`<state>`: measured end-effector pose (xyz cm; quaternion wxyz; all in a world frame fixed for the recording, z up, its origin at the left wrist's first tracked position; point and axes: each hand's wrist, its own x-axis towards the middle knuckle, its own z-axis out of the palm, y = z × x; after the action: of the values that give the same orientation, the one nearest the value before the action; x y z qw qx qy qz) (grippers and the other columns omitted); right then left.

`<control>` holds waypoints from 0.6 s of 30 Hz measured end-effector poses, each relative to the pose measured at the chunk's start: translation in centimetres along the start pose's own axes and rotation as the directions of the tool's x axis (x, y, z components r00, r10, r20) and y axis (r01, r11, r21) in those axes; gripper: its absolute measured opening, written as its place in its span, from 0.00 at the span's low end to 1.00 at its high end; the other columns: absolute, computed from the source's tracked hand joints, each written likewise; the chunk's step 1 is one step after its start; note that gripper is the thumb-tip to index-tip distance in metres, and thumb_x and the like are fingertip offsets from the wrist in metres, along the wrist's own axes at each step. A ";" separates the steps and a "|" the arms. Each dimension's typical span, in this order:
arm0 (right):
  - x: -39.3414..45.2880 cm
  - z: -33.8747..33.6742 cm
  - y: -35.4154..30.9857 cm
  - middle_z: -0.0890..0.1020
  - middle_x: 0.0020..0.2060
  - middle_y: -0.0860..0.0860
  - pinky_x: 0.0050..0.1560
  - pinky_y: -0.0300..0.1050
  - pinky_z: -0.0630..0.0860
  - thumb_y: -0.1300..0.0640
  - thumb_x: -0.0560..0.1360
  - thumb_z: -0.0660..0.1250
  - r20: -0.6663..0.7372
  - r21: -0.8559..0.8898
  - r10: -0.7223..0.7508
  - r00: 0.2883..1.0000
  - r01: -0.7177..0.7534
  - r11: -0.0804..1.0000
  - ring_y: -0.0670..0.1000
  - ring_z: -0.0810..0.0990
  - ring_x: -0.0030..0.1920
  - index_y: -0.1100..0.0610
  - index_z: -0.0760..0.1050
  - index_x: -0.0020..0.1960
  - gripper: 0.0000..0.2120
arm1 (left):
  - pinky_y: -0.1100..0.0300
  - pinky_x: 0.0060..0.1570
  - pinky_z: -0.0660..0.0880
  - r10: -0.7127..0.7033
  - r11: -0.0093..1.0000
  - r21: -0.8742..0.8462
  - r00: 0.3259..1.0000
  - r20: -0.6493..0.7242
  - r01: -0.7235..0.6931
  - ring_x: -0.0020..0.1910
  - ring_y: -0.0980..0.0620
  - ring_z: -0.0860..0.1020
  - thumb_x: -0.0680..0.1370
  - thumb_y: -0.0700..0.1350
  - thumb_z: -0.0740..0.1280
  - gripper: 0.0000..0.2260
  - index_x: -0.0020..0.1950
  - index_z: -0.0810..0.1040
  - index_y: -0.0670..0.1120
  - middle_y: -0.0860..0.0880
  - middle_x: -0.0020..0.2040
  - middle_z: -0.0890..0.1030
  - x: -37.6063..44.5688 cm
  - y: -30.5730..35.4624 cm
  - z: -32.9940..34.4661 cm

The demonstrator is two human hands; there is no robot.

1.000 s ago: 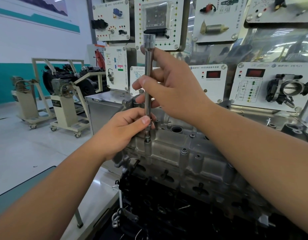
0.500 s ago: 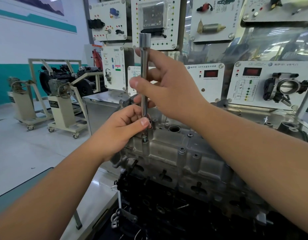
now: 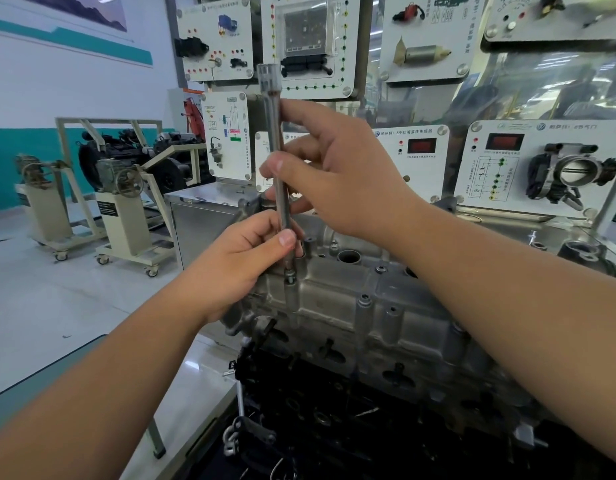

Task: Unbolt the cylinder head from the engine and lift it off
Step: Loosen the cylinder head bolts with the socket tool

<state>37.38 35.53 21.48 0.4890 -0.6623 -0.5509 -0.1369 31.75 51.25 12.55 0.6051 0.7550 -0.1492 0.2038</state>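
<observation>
The grey aluminium cylinder head sits on top of the black engine block. A long steel extension bar stands upright over a bolt at the head's near left corner. My left hand grips the bar's lower end just above the bolt. Higher up, my right hand holds the bar's middle between thumb and fingers. The bar's square-drive top end is free, with no handle on it. Other bolts show along the head's near edge.
Wall panels with sensors and a throttle body stand right behind the engine. A steel cabinet is behind the left hand. Engine stands on castors are on the floor at left. A teal-edged bench lies at the lower left.
Both hands keep their hold on the bar over the same bolt. My right hand's fingers have shifted slightly on the shaft; the bar stays upright.
</observation>
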 end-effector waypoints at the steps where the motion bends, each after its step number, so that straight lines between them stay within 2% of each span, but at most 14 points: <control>1: 0.0 0.0 0.1 0.87 0.42 0.55 0.44 0.56 0.84 0.61 0.80 0.66 0.000 0.010 0.010 1.000 -0.010 1.000 0.54 0.87 0.41 0.52 0.71 0.72 0.21 | 0.63 0.47 0.78 -0.021 1.000 -0.004 1.000 0.003 0.021 0.45 0.57 0.80 0.74 0.59 0.67 0.10 0.49 0.85 0.59 0.54 0.44 0.84 0.0 -0.1 -0.1; 4: 0.0 0.2 0.2 0.86 0.42 0.57 0.46 0.60 0.83 0.62 0.78 0.67 0.006 0.047 0.016 1.000 -0.017 0.999 0.59 0.86 0.40 0.48 0.70 0.66 0.19 | 0.60 0.48 0.79 -0.043 0.999 -0.017 0.999 0.009 0.044 0.46 0.54 0.81 0.74 0.60 0.67 0.12 0.51 0.85 0.58 0.52 0.45 0.84 -0.1 -0.1 -0.3; 8: -0.3 0.1 0.1 0.86 0.43 0.53 0.46 0.49 0.84 0.63 0.77 0.71 0.030 0.082 -0.018 0.999 0.016 0.997 0.49 0.87 0.39 0.47 0.68 0.63 0.21 | 0.61 0.45 0.77 0.018 1.000 0.017 1.000 -0.024 -0.017 0.41 0.55 0.78 0.73 0.57 0.69 0.06 0.45 0.83 0.57 0.52 0.41 0.81 0.1 -0.1 0.1; 14: -0.3 0.1 0.0 0.85 0.45 0.55 0.41 0.48 0.85 0.64 0.80 0.66 0.098 0.101 -0.023 0.995 0.013 0.995 0.49 0.87 0.40 0.46 0.66 0.64 0.19 | 0.62 0.48 0.79 0.006 1.000 0.010 1.000 0.004 -0.006 0.46 0.56 0.80 0.75 0.59 0.66 0.10 0.49 0.85 0.59 0.53 0.45 0.84 -0.3 -0.1 0.1; 18: -0.4 0.2 0.1 0.85 0.45 0.53 0.42 0.47 0.85 0.62 0.79 0.68 0.058 0.115 -0.008 0.998 0.001 0.993 0.49 0.87 0.39 0.45 0.67 0.63 0.19 | 0.46 0.51 0.76 0.012 1.000 -0.028 1.000 -0.002 -0.012 0.46 0.44 0.77 0.73 0.56 0.70 0.09 0.47 0.84 0.53 0.42 0.46 0.80 -0.1 -0.1 0.1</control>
<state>37.28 35.50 21.06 0.5095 -0.6357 -0.5733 -0.0867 31.67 51.20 12.39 0.6144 0.7455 -0.1560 0.2059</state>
